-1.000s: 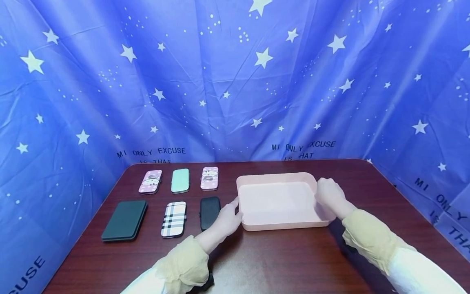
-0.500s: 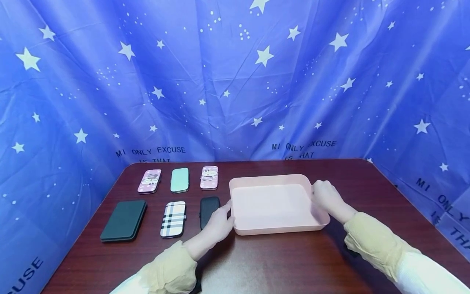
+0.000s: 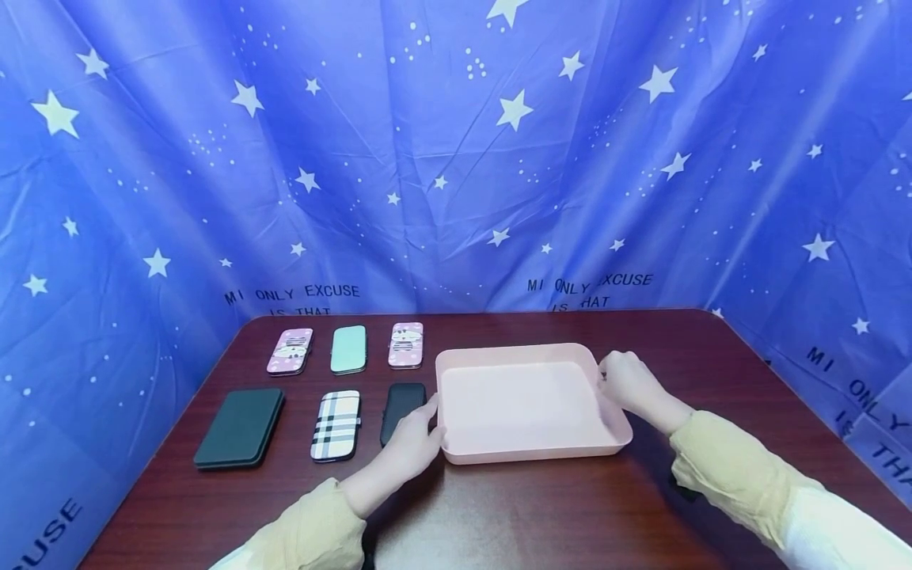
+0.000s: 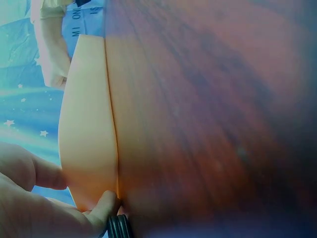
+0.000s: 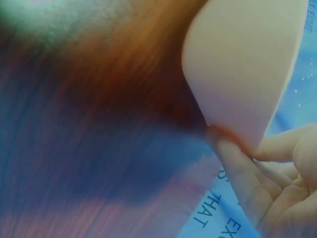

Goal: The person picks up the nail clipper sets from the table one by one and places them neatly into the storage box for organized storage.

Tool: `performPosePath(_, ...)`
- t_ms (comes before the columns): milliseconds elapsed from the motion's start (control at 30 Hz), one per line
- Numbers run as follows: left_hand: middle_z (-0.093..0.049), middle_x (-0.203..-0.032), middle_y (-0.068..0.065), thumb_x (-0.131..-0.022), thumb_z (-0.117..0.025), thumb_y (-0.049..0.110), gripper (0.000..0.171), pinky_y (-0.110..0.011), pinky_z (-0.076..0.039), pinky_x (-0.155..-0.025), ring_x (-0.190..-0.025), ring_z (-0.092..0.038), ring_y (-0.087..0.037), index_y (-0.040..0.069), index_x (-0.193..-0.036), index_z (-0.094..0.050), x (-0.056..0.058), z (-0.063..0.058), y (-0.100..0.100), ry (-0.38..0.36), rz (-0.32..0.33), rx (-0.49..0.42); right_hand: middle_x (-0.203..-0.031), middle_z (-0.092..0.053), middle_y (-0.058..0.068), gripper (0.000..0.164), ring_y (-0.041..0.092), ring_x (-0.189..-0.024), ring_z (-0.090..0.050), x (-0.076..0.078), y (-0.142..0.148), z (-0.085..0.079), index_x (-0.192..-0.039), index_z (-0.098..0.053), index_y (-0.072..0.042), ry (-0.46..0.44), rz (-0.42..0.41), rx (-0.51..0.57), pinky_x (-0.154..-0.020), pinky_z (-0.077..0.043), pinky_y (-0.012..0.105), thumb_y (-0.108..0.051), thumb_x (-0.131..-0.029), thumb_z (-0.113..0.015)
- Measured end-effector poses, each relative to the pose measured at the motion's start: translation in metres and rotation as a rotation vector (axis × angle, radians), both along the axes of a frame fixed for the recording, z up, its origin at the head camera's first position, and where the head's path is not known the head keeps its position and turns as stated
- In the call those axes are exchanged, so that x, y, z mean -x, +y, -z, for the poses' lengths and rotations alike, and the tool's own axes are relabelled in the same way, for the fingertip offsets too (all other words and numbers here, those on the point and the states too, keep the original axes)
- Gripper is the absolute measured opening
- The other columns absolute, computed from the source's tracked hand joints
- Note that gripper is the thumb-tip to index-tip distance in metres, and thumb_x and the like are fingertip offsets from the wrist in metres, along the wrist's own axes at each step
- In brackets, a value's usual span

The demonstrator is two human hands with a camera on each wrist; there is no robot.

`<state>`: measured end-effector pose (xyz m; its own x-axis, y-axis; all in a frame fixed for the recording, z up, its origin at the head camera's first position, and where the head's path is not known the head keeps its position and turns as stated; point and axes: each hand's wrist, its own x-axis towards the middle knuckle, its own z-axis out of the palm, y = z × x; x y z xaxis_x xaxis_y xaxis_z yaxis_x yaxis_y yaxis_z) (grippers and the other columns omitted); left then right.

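Well left of the pink tray lay a dark green case, then, progressively nearer the tray, a pink patterned case, a plaid case, a mint case, a black case and a second pink patterned case. My left hand hid part of the black case — whether it touched it I couldn't tell — and gripped the tray's left end between thumb and fingers. The tray itself sat on the table, between my hands. My right hand held the tray's right end, fingers curled against it. I took the step in hand to be positioning the tray; the next move, I judged, called for even pressure at both ends and care not to nudge the black case.
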<state>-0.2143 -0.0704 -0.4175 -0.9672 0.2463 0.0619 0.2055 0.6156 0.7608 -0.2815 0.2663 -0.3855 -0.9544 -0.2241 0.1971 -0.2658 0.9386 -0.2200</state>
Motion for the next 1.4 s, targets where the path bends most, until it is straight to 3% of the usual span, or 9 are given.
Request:
performPosePath(133, -0.044, -0.138, -0.028, -0.09, -0.053, 0.001, 0.052, -0.052, -0.034, -0.106, -0.13, -0.04, -0.039, -0.015, -0.136, -0.036, -0.004, 0.0, -0.005, 0.03, 0.02, 0.028, -0.058, -0.063, 0.01, 0.007, 0.017, -0.044, -0.062, 0.0, 0.001, -0.01, -0.068, -0.06, 0.004, -0.217, 0.045, 0.151, -0.043, -0.053, 0.029, 0.003, -0.074, -0.058)
performPosePath(233, -0.043, -0.139, -0.028, -0.09, -0.053, 0.001, 0.051, -0.052, -0.034, -0.106, -0.13, -0.039, -0.04, -0.015, -0.136, -0.037, -0.005, -0.001, -0.008, 0.038, 0.031, 0.045, -0.056, -0.064, 0.011, 0.007, 0.019, -0.045, -0.064, 0.005, 0.003, -0.017, -0.07, -0.057, 0.005, -0.392, 0.092, 0.258, -0.045, -0.055, 0.031, 0.002, -0.077, -0.059)
performPosePath(333, -0.043, -0.139, -0.028, -0.091, -0.052, 0.002, 0.05, -0.052, -0.035, -0.105, -0.13, -0.04, -0.039, -0.014, -0.136, -0.037, -0.005, -0.003, -0.009, 0.042, 0.035, 0.059, -0.055, -0.064, 0.011, 0.008, 0.019, -0.046, -0.064, 0.016, 0.005, -0.022, -0.071, -0.057, 0.003, -0.515, 0.127, 0.281, -0.047, -0.056, 0.033, 0.001, -0.078, -0.06)
performPosePath(433, -0.043, -0.139, -0.028, -0.091, -0.051, 0.002, 0.049, -0.052, -0.035, -0.105, -0.129, -0.04, -0.039, -0.015, -0.136, -0.037, -0.005, -0.005, -0.008, 0.045, 0.039, 0.065, -0.059, -0.064, 0.01, 0.007, 0.018, -0.045, -0.063, 0.031, 0.006, -0.024, -0.07, -0.057, 0.001, -0.57, 0.136, 0.241, -0.048, -0.056, 0.034, 0.0, -0.077, -0.059)
performPosePath(633, -0.043, -0.138, -0.029, -0.091, -0.051, 0.001, 0.05, -0.051, -0.036, -0.104, -0.129, -0.041, -0.039, -0.015, -0.135, -0.037, -0.005, -0.009, -0.005, 0.042, 0.05, 0.081, -0.074, -0.065, 0.015, 0.005, 0.024, -0.052, -0.066, 0.052, 0.004, -0.027, -0.079, -0.057, 0.005, -0.623, 0.138, 0.196, -0.052, -0.057, 0.036, 0.001, -0.077, -0.056)
performPosePath(867, -0.042, -0.139, -0.03, -0.091, -0.051, 0.002, 0.049, -0.051, -0.035, -0.105, -0.13, -0.04, -0.039, -0.016, -0.135, -0.037, -0.005, -0.012, -0.004, 0.038, 0.062, 0.093, -0.083, -0.062, 0.016, 0.009, 0.024, -0.054, -0.066, 0.062, 0.003, -0.025, -0.085, -0.057, 0.008, -0.657, 0.122, 0.201, -0.053, -0.058, 0.037, 0.001, -0.078, -0.056)
performPosePath(1133, -0.042, -0.14, -0.028, -0.092, -0.051, 0.004, 0.05, -0.051, -0.035, -0.106, -0.131, -0.04, -0.037, -0.015, -0.136, -0.036, -0.002, -0.013, -0.006, 0.031, 0.062, 0.109, -0.065, -0.065, 0.014, 0.005, 0.025, -0.047, -0.065, 0.073, 0.002, -0.017, -0.073, -0.054, 0.002, -0.562, 0.103, 0.071, -0.047, -0.056, 0.035, 0.003, -0.076, -0.051)
performPosePath(1400, -0.045, -0.138, -0.027, -0.09, -0.056, 0.008, 0.054, -0.05, -0.037, -0.105, -0.129, -0.043, -0.035, -0.014, -0.136, -0.037, 0.004, -0.014, -0.008, 0.007, 0.062, 0.126, -0.072, -0.066, 0.021, 0.003, 0.026, -0.043, -0.064, 0.074, 0.001, -0.014, -0.072, -0.05, 0.004, -0.51, 0.115, 0.012, -0.045, -0.055, 0.032, 0.002, -0.074, -0.051)
